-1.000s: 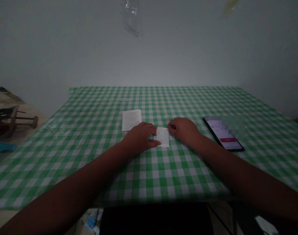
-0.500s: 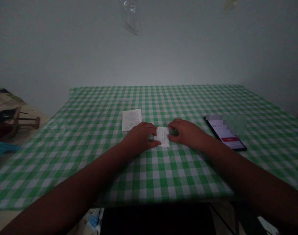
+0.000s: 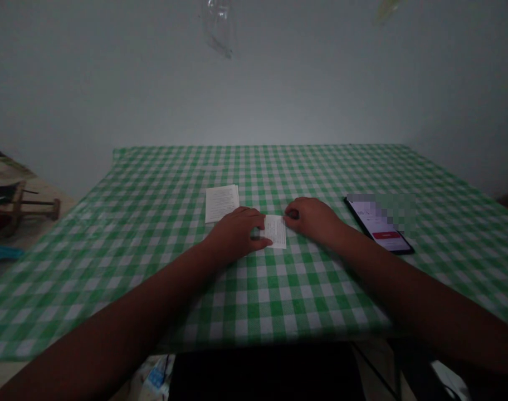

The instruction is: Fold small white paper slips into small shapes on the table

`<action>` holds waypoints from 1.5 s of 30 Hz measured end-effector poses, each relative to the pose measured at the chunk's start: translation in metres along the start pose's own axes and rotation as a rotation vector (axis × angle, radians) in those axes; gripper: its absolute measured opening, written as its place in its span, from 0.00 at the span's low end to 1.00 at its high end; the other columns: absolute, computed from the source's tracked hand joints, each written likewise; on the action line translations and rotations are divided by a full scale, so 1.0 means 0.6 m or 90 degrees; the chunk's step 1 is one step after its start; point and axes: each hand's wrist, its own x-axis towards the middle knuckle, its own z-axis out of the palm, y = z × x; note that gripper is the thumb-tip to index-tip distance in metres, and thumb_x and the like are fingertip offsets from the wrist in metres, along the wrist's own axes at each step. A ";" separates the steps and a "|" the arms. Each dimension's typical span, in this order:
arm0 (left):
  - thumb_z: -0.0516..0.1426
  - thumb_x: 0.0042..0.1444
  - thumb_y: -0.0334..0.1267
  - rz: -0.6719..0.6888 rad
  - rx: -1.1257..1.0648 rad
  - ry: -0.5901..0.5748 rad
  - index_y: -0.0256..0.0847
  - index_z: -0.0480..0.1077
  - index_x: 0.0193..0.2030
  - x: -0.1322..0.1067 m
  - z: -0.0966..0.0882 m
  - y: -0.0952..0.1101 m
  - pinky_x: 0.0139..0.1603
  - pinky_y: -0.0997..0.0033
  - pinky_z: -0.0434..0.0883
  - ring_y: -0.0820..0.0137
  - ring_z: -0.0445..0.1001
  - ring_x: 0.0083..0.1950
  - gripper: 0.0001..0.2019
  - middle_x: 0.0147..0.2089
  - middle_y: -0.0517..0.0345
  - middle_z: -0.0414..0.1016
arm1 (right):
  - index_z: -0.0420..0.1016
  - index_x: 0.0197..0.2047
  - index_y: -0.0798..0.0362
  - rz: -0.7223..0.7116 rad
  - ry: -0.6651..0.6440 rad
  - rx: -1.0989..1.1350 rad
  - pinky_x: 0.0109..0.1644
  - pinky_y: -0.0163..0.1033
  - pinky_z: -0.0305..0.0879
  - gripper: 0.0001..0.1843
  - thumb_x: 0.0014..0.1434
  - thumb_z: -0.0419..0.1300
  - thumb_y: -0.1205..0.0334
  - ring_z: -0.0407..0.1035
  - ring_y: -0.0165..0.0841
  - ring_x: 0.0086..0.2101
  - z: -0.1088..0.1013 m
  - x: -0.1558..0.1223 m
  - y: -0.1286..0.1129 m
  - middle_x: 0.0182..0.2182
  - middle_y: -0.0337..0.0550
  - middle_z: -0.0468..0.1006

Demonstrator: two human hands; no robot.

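Note:
A small piece of folded printed paper [image 3: 276,231] lies on the checked tablecloth between my two hands. My left hand [image 3: 242,229] rests at its left side, thumb and forefinger spread apart, their tips touching the left corners. At the upper right corner, my right hand [image 3: 311,216] has thumb and fingertips pinched together on the paper's edge. Lines of text show on the paper's upper face. Behind my left hand sits a small stack of printed sheets [image 3: 221,203], partly covered by my fingers.
A phone [image 3: 379,225] with a lit screen lies to the right of my right arm. The green-and-white tablecloth [image 3: 279,301] covers the table, which meets a pale wall. A clear plastic bag [image 3: 219,28] hangs on the wall. A blue plastic item [image 3: 1,252] is off to the left.
My right thumb has moved up from the paper's right side to meet the fingers at the upper right corner. My left hand has stayed almost still. The view has shifted slightly.

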 end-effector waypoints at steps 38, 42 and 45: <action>0.65 0.54 0.49 -0.012 -0.012 -0.005 0.43 0.72 0.41 -0.001 -0.002 0.001 0.59 0.56 0.66 0.59 0.70 0.58 0.15 0.54 0.54 0.75 | 0.75 0.44 0.53 -0.022 -0.033 0.028 0.44 0.42 0.66 0.13 0.60 0.60 0.55 0.72 0.38 0.40 -0.006 -0.012 0.003 0.42 0.48 0.75; 0.65 0.53 0.49 -0.015 -0.011 -0.004 0.43 0.72 0.41 -0.001 -0.003 0.002 0.59 0.56 0.67 0.59 0.70 0.57 0.15 0.55 0.55 0.75 | 0.73 0.46 0.53 -0.048 -0.060 0.038 0.45 0.43 0.67 0.17 0.59 0.62 0.51 0.71 0.39 0.41 -0.012 -0.019 0.001 0.44 0.49 0.74; 0.65 0.53 0.48 -0.016 -0.013 -0.009 0.43 0.72 0.41 -0.001 -0.004 0.004 0.60 0.56 0.66 0.59 0.70 0.58 0.15 0.55 0.55 0.75 | 0.72 0.48 0.54 -0.060 -0.083 0.033 0.45 0.44 0.68 0.22 0.56 0.63 0.48 0.71 0.40 0.41 -0.022 -0.028 -0.007 0.44 0.51 0.72</action>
